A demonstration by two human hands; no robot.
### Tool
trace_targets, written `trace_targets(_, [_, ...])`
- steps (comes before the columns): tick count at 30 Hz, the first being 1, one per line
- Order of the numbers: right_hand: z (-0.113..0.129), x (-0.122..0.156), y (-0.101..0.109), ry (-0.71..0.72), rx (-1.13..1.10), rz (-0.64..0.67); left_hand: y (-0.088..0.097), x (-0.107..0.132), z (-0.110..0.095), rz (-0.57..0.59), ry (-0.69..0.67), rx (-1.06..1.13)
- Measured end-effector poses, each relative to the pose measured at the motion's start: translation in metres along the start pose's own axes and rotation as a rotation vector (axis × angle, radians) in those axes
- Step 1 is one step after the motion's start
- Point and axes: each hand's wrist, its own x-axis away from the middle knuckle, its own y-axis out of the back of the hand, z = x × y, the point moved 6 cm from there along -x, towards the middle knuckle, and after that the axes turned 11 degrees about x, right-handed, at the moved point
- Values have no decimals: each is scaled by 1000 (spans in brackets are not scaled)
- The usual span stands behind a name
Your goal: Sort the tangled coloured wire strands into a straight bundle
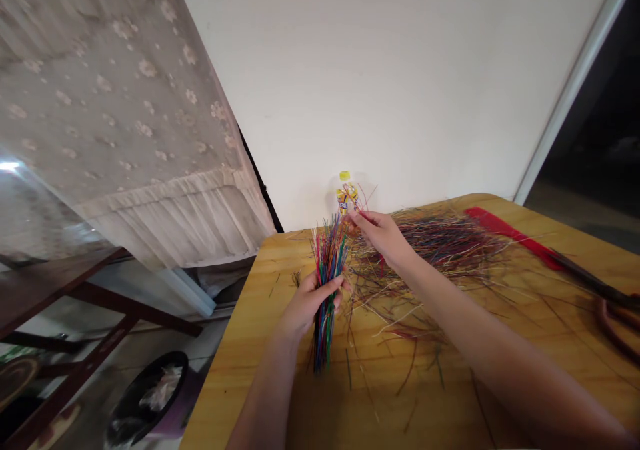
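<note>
1. The fingers (331,287) of the left hand (305,307) curl around the middle of a bundle of multicoloured strands (326,303), pressed together and gripping it against the palm.
2. The fingertips (356,218) of the right hand (381,234) come together at the bundle's upper end. They seem to pinch a few thin strands, but the strands are too fine to be sure.
3. The bundle stands nearly upright, its long axis running from near the tabletop up toward the pinching fingertips, tilted only slightly. Its top lies just ahead of the left hand and touches the right fingertips. The left hand is the nearer to its middle, the right to its tip.
4. The right arm (465,307) reaches across from the lower right, while the left arm (265,407) rises from the bottom edge.
5. A loose spread of cut strands (437,250) lies on the wooden tabletop (235,377), right of the bundle.
6. Farther right lie a red strip (510,235) and a pair of dark scissors (595,287), with a plastic bottle with a yellow cap (346,193) at the far edge.
7. A lace curtain (125,103) hangs on the left, above a dark tub (147,397) on the floor.
</note>
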Motion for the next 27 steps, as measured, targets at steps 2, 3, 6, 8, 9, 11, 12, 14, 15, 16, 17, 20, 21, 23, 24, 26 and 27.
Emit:
trace_targets(2, [-1, -2, 5, -11, -13, -26, 0, 1, 0, -2, 5, 0])
trace_targets(3, [-1, -4, 8, -17, -26, -44, 0, 1, 0, -2, 9, -1])
trace_targets(6, [-1, -7, 19, -28, -74, -116, 0, 2, 0, 5, 15, -7])
trace_targets(8, [-1, -8, 26, -41, -103, -150, 0, 2, 0, 13, 25, -10])
trace_targets(9, [-1, -9, 29, -48, -120, -159, 0, 2, 0, 16, 28, -11])
trace_targets(11, [-1, -10, 35, -60, -164, -174, 0, 2, 0, 15, 36, -13])
trace_targets(12, [-1, -10, 39, -63, -186, -188, 1, 2, -1, 12, 40, -13])
trace_targets(14, [0, -12, 47, -66, -218, -224, 1, 2, -1, 9, 49, -9])
trace_targets(15, [-1, -13, 52, -68, -229, -241, 0, 2, -1, 11, 53, -6])
trace_targets(16, [-1, -13, 56, -72, -237, -259, 0, 2, -1, 14, 54, -3])
trace_targets(17, [-2, -14, 61, -75, -242, -276, 0, 2, -1, 17, 53, 0])
trace_targets(20, [-4, -15, 71, -84, -237, -318, 1, 3, -1, 20, 54, 15])
trace_targets(21, [-4, -16, 72, -83, -226, -322, 1, 3, -1, 22, 56, 23])
trace_targets(23, [-4, -16, 72, -75, -194, -312, 1, 4, -1, 33, 63, 37])
trace_targets(24, [-3, -16, 71, -70, -177, -302, 0, 4, -1, 37, 66, 42])
trace_targets(26, [-3, -16, 69, -64, -151, -284, 0, 4, -2, 34, 74, 49])
trace_targets(27, [-2, -16, 67, -65, -146, -277, -1, 4, -2, 28, 80, 54])
